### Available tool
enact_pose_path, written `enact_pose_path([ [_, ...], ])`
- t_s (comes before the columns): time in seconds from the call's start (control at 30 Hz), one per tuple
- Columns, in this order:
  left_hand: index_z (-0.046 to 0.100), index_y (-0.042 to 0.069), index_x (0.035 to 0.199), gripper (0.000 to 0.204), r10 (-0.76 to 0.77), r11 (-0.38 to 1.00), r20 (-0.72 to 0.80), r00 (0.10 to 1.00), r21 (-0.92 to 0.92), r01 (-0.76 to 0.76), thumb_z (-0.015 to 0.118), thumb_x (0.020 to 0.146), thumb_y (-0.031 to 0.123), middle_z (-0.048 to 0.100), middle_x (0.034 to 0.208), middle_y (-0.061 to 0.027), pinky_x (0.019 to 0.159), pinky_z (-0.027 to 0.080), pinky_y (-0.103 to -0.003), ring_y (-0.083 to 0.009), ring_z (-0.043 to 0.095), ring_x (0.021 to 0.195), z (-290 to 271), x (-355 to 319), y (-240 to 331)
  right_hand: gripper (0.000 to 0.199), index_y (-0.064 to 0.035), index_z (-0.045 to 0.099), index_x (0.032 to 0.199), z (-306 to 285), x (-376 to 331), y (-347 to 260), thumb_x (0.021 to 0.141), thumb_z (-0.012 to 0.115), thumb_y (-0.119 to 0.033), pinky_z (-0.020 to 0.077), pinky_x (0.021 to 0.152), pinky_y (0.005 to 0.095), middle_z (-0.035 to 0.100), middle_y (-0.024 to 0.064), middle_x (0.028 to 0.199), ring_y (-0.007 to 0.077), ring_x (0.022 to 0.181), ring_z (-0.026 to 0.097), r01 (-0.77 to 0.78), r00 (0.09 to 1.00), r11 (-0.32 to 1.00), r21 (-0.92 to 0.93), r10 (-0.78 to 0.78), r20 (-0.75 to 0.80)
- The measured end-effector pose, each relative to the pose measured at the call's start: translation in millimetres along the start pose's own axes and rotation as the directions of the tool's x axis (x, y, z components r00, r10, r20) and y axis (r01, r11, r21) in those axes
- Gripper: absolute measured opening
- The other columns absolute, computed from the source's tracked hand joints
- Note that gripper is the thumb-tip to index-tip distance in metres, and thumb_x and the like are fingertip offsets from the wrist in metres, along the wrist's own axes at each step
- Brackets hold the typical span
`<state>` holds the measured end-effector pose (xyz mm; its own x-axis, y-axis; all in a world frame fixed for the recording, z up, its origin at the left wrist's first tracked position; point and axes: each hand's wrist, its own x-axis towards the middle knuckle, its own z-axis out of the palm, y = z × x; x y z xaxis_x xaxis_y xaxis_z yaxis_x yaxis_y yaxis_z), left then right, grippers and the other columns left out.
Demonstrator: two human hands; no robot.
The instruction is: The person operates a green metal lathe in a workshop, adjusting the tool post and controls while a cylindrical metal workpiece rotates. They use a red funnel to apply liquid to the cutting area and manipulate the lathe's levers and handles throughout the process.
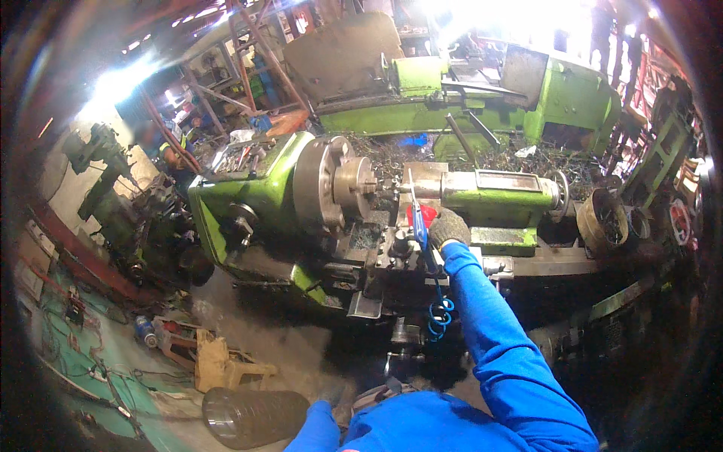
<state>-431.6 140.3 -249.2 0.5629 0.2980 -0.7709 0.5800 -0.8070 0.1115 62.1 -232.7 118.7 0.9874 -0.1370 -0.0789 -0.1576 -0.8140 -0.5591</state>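
My right hand [449,227], in a dark knit glove, is closed around a blue air blow gun [419,230]. Its thin nozzle points up and away, over the lathe. A coiled blue hose [440,318] hangs below the gun. Something red [428,215] shows beside the gloved fingers; I cannot make out what it is. Just beyond the hand lies the green tailstock [497,200]. To the left, the round steel chuck [316,184] holds a cylindrical metal workpiece [355,184]. My left hand [330,392] is a blur low in the picture, past the blue sleeve; its fingers do not show.
The green headstock [279,169] stands left of the chuck. Metal shavings [561,162] pile up behind the lathe, before a second green machine [572,102]. A dark ribbed drum [252,418] lies at lower left, near a yellowish chair [226,361]. Another person [175,154] is far left.
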Motion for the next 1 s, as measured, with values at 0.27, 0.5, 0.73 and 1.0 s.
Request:
enact_pose_path([
  [0.27,0.063,0.011,0.141,0.048,-0.001,0.999,0.024,1.000,0.036,0.001,0.051,0.101,0.034,0.054,0.152,-0.0188,0.112,0.046,-0.049,-0.0371,0.056,0.136,4,-2,7,0.041,-0.0101,0.070,0.128,-2,-2,-1,0.096,0.055,-0.030,0.0540,0.102,0.0503,0.070,0.0204,0.128,0.0377,0.122,0.067,0.017,1.000,0.999,0.036,-0.017,0.017],
  [0.5,0.062,0.011,0.142,0.048,0.032,0.992,0.085,0.996,0.115,-0.042,0.051,0.101,0.034,0.054,0.152,-0.0190,0.113,0.046,-0.050,-0.0376,0.056,0.136,-5,2,8,0.036,-0.0146,0.072,0.123,-1,-1,-6,0.094,0.056,-0.029,0.0541,0.100,0.0501,0.072,0.0189,0.124,0.0386,0.118,0.068,0.020,1.000,0.999,0.025,-0.020,-0.002],
  [0.73,0.061,0.012,0.143,0.048,0.182,0.912,0.259,0.948,0.317,-0.262,0.051,0.102,0.034,0.054,0.152,-0.0192,0.113,0.046,-0.050,-0.0380,0.056,0.136,-40,47,33,0.031,-0.0126,0.076,0.106,2,-5,3,0.091,0.061,-0.036,0.0534,0.095,0.0492,0.074,0.0181,0.113,0.0401,0.110,0.068,-0.005,0.991,0.998,0.057,0.013,-0.136],
  [1.0,0.065,0.013,0.139,0.045,0.398,0.737,0.334,0.854,0.438,-0.515,0.052,0.100,0.032,0.057,0.148,-0.0197,0.111,0.047,-0.051,-0.0387,0.057,0.134,-73,117,90,0.029,-0.0141,0.072,0.108,-3,-11,-1,0.095,0.058,-0.036,0.0536,0.096,0.0510,0.073,0.0175,0.115,0.0400,0.112,0.067,-0.028,0.993,0.999,-0.033,0.024,-0.112],
])
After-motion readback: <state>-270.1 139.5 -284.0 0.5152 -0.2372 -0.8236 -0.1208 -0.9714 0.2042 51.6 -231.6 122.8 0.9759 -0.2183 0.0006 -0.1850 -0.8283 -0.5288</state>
